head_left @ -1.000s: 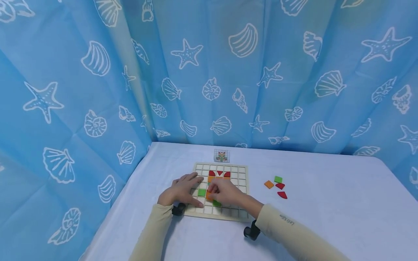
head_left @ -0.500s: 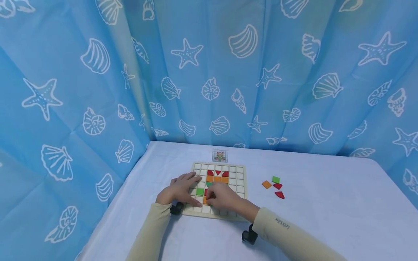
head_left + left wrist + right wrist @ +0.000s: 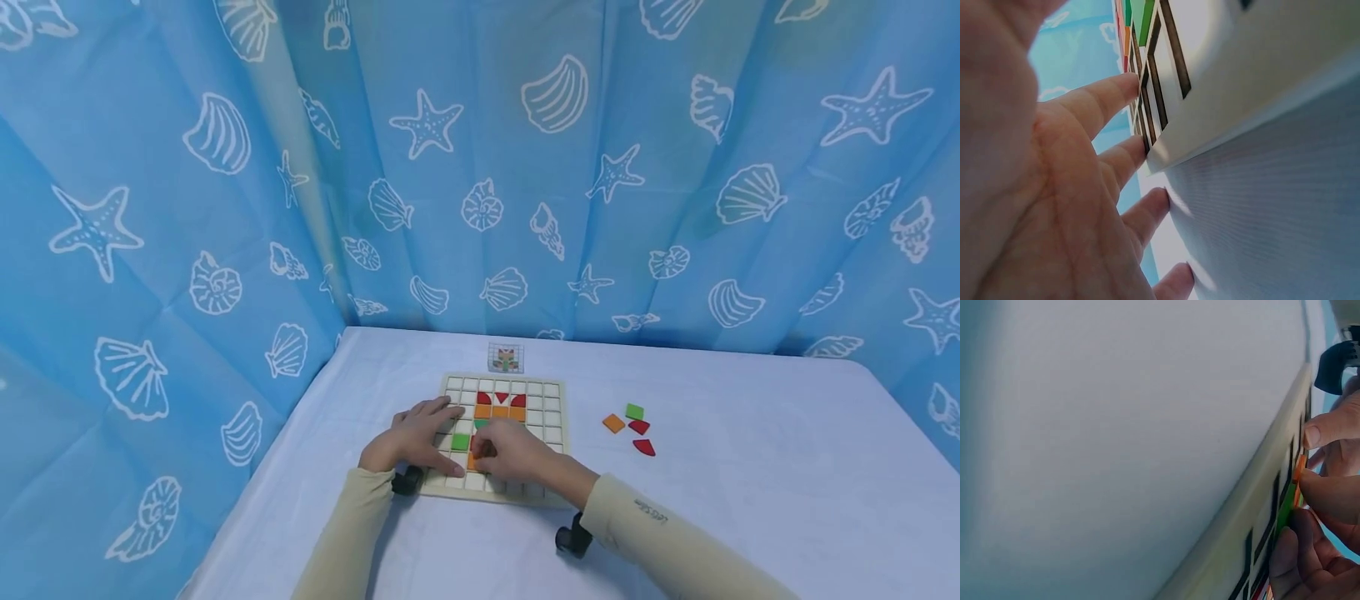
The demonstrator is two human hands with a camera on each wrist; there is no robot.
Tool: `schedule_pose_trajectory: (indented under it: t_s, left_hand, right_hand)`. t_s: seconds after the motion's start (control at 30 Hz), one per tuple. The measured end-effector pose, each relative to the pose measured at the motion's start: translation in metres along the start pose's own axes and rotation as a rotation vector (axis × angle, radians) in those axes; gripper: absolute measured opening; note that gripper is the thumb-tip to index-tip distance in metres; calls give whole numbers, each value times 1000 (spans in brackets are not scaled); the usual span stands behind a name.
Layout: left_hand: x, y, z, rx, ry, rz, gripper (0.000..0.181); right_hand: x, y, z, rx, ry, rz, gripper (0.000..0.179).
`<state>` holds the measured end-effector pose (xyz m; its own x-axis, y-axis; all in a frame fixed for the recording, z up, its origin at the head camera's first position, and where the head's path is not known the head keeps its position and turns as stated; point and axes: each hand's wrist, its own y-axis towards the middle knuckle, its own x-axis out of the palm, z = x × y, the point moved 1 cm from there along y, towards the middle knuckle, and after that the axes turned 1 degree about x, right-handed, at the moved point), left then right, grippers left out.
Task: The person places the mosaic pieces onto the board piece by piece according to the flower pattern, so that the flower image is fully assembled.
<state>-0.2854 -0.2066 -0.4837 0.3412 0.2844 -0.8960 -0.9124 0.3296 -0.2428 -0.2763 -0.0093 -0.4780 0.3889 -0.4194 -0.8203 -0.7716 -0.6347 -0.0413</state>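
A square gridded board [image 3: 553,420] lies on the table with flat coloured tiles in it. My left hand [image 3: 412,440] rests on its left side, fingers spread. The left wrist view shows its fingertips touching the board's edge and the cloth. My right hand [image 3: 517,450] bends over the board's middle, thumb and fingers pinching an orange tile [image 3: 1299,467] that sits at the grid. Beside it in the right wrist view is a green tile [image 3: 1285,506]. Left of the right hand is a green square [image 3: 460,442]. Orange squares [image 3: 500,412] and red pieces [image 3: 518,401] fill cells farther back; the right hand hides others.
A small picture card [image 3: 506,358] stands behind the board. To the right lie loose tiles: an orange square [image 3: 613,423], a green square [image 3: 634,412] and two red pieces [image 3: 643,447]. A blue shell-patterned curtain [image 3: 480,167] hangs behind the white-covered table [image 3: 750,467].
My right hand has shifted slightly toward me with the orange tile, which now lies lower on the board. The green tile beside it has gone out of sight under the hand. The left hand stays put.
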Motion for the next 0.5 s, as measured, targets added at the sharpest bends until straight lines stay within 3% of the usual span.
schedule_pose_trajectory:
  t_s: [0.23, 0.5]
  left_hand:
    - [0, 2, 0, 18, 12, 5, 98]
    - [0, 2, 0, 8, 9, -3, 99]
  right_hand:
    - [-10, -3, 4, 11, 75, 13, 8]
    - [-38, -11, 17, 60, 165, 85, 15]
